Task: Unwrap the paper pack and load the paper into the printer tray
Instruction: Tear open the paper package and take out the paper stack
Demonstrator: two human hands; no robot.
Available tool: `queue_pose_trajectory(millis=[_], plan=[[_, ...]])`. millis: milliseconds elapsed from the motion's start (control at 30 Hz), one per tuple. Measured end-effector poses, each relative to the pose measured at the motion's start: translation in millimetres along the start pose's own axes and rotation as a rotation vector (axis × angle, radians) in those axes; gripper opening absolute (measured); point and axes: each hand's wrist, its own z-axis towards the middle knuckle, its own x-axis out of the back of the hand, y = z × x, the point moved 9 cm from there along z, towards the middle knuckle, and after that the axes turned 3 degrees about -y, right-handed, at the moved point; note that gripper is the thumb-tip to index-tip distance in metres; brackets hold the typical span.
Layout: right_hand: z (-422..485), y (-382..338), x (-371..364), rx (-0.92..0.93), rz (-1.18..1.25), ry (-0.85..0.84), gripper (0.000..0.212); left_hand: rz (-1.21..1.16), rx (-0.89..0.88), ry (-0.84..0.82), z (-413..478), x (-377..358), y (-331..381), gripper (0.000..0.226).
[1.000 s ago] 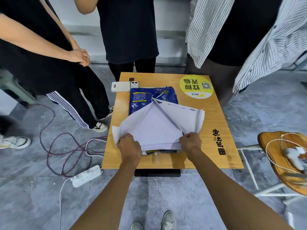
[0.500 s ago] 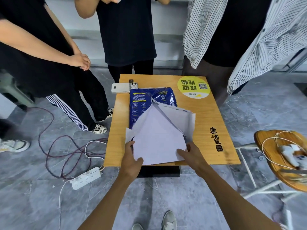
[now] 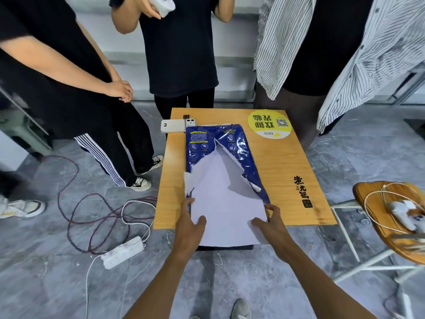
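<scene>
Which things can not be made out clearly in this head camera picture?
- Printer tray: none shows in the head view.
- Far end of the white paper stack: inside the torn blue plastic wrapper.
- Wrapper print: too small.
- White items on the round wooden stool: blurred, cut by the right edge.

**One head view, steeply down over the table's near edge**

A single wide-angle camera sits on the person's head and faces forward and down. It stands close above the near edge of the table (image 3: 287, 162), whose whole top fits in frame, far corners included. Both forearms enter from the bottom edge. The floor (image 3: 57, 284) shows on either side. Onlookers past the far edge are cut off at the chest. Straight lines bow toward the frame's sides.
</scene>
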Motion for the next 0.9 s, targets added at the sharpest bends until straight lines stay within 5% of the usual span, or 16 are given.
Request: queue_pose_trajectory(millis=[367, 900], plan=[[-38, -5, -8, 0.137, -0.032, -0.115, 0.069, -0.066, 0.018, -0.046, -45, -12, -3, 0.073], [-176, -60, 49, 0.321, -0.064, -0.180, 0.061, 0.035, -0.107, 0.033, -177, -7, 79, 0.054]])
